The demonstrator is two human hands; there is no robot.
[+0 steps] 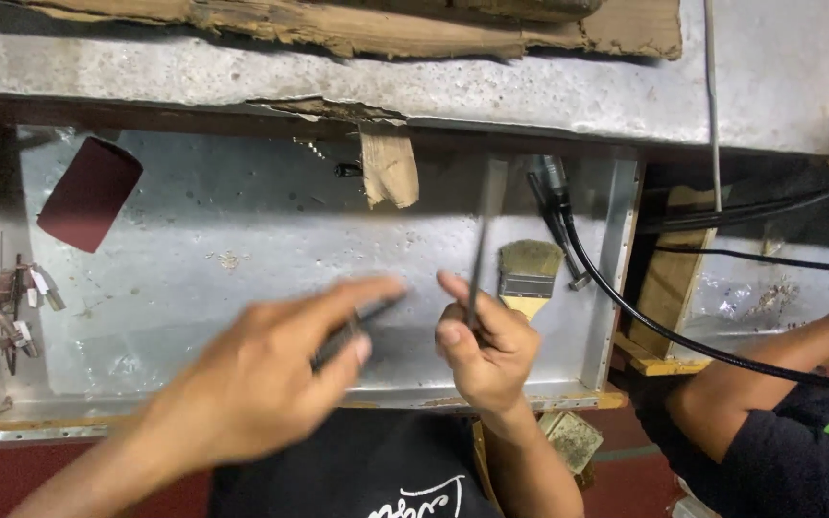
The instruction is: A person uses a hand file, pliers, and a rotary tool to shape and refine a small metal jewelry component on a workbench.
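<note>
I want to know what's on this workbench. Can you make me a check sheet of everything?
Surface: shallow metal tray, scratched and dusty.
Job's things: thin dark rod held upright; small dark tool, blurred.
Clutter: paintbrush, dark red sanding sheet, small metal bits, scrap of tape.
Hands: left hand grips the tool; right hand grips the rod.
Cables: black cable runs off right.
Surroundings: concrete ledge, worn wood, another person's arm.
</note>
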